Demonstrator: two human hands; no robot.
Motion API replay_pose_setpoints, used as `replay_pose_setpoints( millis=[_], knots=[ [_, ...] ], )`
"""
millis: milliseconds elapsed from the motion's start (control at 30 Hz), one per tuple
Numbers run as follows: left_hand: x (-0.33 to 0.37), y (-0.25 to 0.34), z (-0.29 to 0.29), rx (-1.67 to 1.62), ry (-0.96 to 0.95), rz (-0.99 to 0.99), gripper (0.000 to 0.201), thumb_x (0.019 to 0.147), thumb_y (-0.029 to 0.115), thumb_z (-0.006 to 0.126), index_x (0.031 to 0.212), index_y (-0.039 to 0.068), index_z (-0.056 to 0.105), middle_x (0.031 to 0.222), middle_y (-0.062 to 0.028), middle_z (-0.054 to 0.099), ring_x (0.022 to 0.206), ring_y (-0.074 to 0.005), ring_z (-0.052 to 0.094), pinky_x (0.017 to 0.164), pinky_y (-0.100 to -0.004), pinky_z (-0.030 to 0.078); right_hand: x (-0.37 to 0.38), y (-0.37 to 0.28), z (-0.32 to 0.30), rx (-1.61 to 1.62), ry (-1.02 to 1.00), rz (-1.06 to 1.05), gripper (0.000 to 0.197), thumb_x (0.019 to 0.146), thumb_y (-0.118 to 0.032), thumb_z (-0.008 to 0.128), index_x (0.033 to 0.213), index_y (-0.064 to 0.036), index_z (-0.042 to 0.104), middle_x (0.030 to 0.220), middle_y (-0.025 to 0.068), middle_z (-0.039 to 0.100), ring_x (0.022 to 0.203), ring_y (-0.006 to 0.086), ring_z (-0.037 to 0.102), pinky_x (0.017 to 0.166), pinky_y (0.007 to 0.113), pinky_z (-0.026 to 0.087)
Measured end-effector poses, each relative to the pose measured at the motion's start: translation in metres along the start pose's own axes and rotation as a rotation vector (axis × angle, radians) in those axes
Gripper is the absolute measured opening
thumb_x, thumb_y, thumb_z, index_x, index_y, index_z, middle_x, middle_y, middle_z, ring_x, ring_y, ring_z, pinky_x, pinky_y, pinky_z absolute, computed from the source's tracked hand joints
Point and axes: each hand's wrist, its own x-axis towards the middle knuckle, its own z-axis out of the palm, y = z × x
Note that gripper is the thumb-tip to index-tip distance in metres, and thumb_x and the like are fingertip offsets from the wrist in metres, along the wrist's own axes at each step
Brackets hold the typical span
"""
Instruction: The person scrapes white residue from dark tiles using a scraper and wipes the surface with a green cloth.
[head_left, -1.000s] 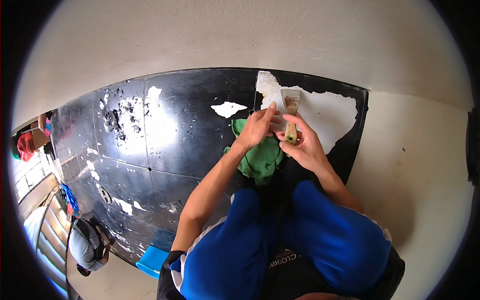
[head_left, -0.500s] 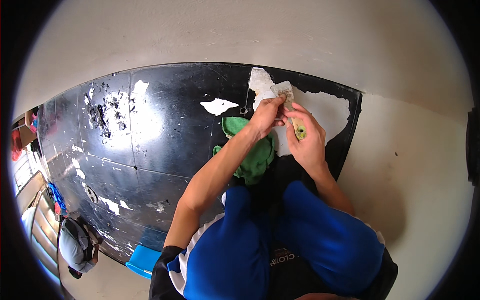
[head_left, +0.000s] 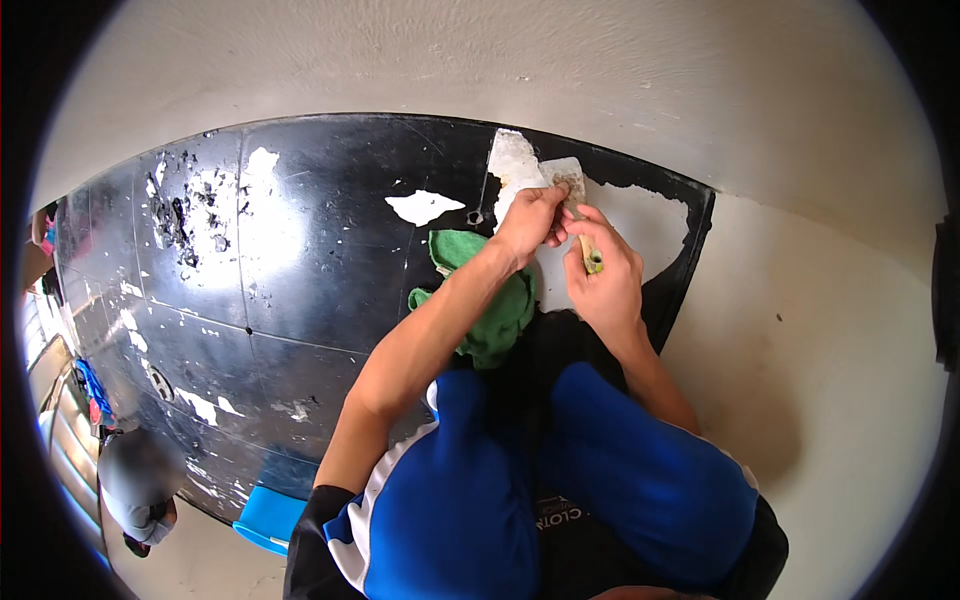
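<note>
A putty knife (head_left: 563,170) with a stained, pale blade and a yellowish handle lies between my two hands, above the far right part of the black surface. My left hand (head_left: 533,222) is closed, its thumb and fingers pinching the knife near the base of the blade. My right hand (head_left: 613,282) wraps round the handle, whose holed end shows beside the palm. Below the hands is a pale patch (head_left: 640,225) where the black covering has come off. A crumpled green cloth (head_left: 490,310) lies under my left forearm.
The black tabletop (head_left: 330,260) has peeled white spots and flaking bits at its left. A pale wall (head_left: 480,60) runs along the far edge. A blue stool or chair (head_left: 268,518) stands at the near left edge, and another person (head_left: 138,490) is beyond it.
The whole view has shifted slightly, so the table appears further left. Both hands keep their grip on the putty knife, whose handle looks slightly turned. The other person's posture has changed a little.
</note>
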Motion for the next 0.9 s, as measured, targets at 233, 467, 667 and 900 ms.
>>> replay_pose_setpoints(
  millis=[233, 467, 667, 900],
  knots=[
    [-0.003, -0.005, 0.006, 0.014, 0.056, 0.025, 0.043, 0.105, 0.034, 0.052, 0.077, 0.002, 0.061, 0.064, -0.0054, 0.06, 0.052, -0.0133, 0.055, 0.045, -0.0274, 0.042, -0.005, -0.001, 0.002, -0.025, 0.004, 0.02, 0.029, 0.08, 0.003, 0.069, 0.107, -0.0045, 0.062, 0.122, 0.0227, 0.067, 0.097, 0.0409, 0.071, 0.079, 0.043, 0.06],
    [-0.005, -0.011, 0.001, 0.006, 0.044, 0.003, 0.036, 0.105, 0.031, 0.052, 0.083, 0.006, 0.063, 0.069, -0.0022, 0.06, 0.057, -0.011, 0.054, 0.047, -0.0265, 0.038, -0.004, -0.007, 0.004, -0.078, -0.003, 0.003, 0.027, 0.079, 0.001, 0.07, 0.103, -0.0047, 0.06, 0.121, 0.0223, 0.068, 0.088, 0.0396, 0.072, 0.07, 0.044, 0.06],
    [-0.001, -0.004, -0.002, 0.003, 0.046, 0.045, 0.036, 0.104, 0.033, 0.055, 0.083, 0.006, 0.065, 0.068, -0.0018, 0.06, 0.055, -0.0117, 0.054, 0.046, -0.0267, 0.038, 0.002, -0.004, 0.006, -0.058, -0.024, 0.028, 0.026, 0.08, 0.001, 0.07, 0.104, -0.0046, 0.059, 0.122, 0.0234, 0.067, 0.087, 0.0398, 0.072, 0.07, 0.043, 0.06],
    [-0.001, 0.003, 0.003, -0.006, 0.11, 0.076, 0.042, 0.105, 0.031, 0.052, 0.077, 0.001, 0.061, 0.063, -0.006, 0.059, 0.05, -0.0146, 0.053, 0.044, -0.0292, 0.041, 0.001, -0.004, 0.01, -0.085, -0.01, 0.022, 0.025, 0.081, 0.0, 0.07, 0.104, -0.0049, 0.059, 0.121, 0.0244, 0.067, 0.087, 0.0419, 0.071, 0.07, 0.044, 0.06]
  ],
)
